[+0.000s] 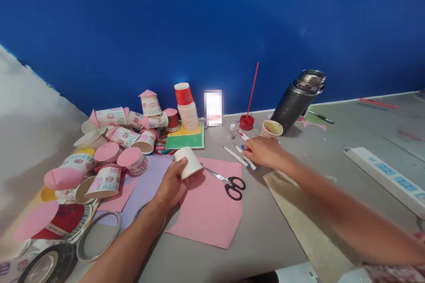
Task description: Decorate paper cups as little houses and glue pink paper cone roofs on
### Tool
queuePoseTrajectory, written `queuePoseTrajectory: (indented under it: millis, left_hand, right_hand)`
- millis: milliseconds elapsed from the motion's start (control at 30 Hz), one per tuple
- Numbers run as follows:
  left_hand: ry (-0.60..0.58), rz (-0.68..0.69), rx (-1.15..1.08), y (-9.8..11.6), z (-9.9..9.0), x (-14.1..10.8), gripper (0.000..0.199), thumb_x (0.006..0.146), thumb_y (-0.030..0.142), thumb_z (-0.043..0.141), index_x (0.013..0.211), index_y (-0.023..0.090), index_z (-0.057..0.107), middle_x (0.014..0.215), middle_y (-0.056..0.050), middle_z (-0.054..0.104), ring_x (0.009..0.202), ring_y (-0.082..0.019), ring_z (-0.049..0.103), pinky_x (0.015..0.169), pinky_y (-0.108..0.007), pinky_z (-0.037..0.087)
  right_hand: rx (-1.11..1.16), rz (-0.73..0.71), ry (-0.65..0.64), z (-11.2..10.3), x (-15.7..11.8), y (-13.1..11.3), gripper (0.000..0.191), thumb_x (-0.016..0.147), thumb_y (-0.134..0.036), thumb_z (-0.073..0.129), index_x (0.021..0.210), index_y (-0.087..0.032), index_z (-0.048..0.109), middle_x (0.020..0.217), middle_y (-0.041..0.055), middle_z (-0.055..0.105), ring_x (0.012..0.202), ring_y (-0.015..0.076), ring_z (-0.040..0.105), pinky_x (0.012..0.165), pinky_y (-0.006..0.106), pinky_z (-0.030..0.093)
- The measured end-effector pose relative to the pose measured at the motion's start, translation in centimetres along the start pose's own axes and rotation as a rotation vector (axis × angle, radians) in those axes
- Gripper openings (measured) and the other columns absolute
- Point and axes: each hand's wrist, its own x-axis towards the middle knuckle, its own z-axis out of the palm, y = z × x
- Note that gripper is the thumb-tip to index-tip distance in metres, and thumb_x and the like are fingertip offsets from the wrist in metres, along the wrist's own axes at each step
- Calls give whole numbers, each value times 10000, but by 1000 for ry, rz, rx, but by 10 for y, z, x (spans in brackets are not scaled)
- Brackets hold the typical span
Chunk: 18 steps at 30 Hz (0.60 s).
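Note:
My left hand (175, 181) is wrapped round a plain white paper cup (189, 162), which is tilted with its rim toward the lower right. Beneath it lies a sheet of pink paper (209, 216), and black-handled scissors (229, 181) rest partly on that sheet. My right hand (260, 151) is at the markers (236, 156) on the grey table, its fingers bent down over a blue-ended one; whether they grip it is hidden. Just behind this hand stands a patterned paper cup (271, 129).
Decorated cups with pink paper tops (108, 181) crowd the left side, near tape rolls (99, 236). A cup stack (188, 115) stands on a green-yellow book (186, 141). Behind are a red holder (246, 123) and black flask (294, 104); a power strip (385, 177) lies right.

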Motion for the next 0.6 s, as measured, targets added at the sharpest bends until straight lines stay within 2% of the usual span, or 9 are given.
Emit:
queuePoseTrajectory:
  millis: [100, 200, 300, 400, 500, 600]
  left_hand:
    - [15, 17, 7, -2, -1, 0, 408, 754, 321, 782, 1110, 186, 634, 892, -51, 722, 857, -242, 734, 921, -475, 606]
    - [23, -32, 18, -3, -1, 1, 368, 795, 333, 729, 1114, 171, 645, 941, -87, 737, 876, -271, 740, 902, -522, 610]
    - [-33, -60, 4, -2, 0, 1, 369, 844, 346, 662, 1151, 140, 649, 1024, -142, 750, 917, -299, 740, 877, -526, 610]
    - [-87, -54, -13, -1, 0, -1, 405, 883, 370, 625, 1201, 121, 631, 1013, -172, 750, 912, -329, 744, 819, -515, 613]
    - [-69, -48, -20, -1, 0, -2, 421, 897, 372, 631, 1235, 123, 605, 972, -170, 749, 879, -343, 751, 795, -522, 612]
    - [-59, -49, -53, -1, -1, -2, 404, 914, 365, 609, 1234, 119, 592, 960, -166, 749, 868, -336, 754, 842, -547, 605]
  right_hand:
    - [6, 55, 20, 26, -8, 8, 224, 955, -311, 547, 806, -218, 685, 829, 78, 747, 792, 242, 684, 611, 300, 328]
    - [18, 97, 34, 40, -12, 11, 200, 968, -343, 546, 897, -220, 687, 920, 80, 772, 837, 248, 698, 631, 306, 333]
    - [31, 111, 31, 46, -11, 14, 188, 946, -383, 590, 975, -220, 680, 932, 76, 779, 876, 268, 709, 642, 314, 333]
    - [15, 106, 30, 48, -10, 17, 231, 939, -374, 593, 1092, -221, 672, 954, 77, 787, 901, 284, 721, 638, 316, 334]
    - [-27, 77, 53, 50, -11, 19, 292, 934, -305, 561, 1198, -228, 656, 971, 72, 799, 874, 281, 732, 608, 314, 327]
    - [24, 42, 108, 50, -13, 20, 371, 907, -266, 545, 1257, -250, 666, 901, 51, 802, 789, 266, 725, 584, 313, 342]
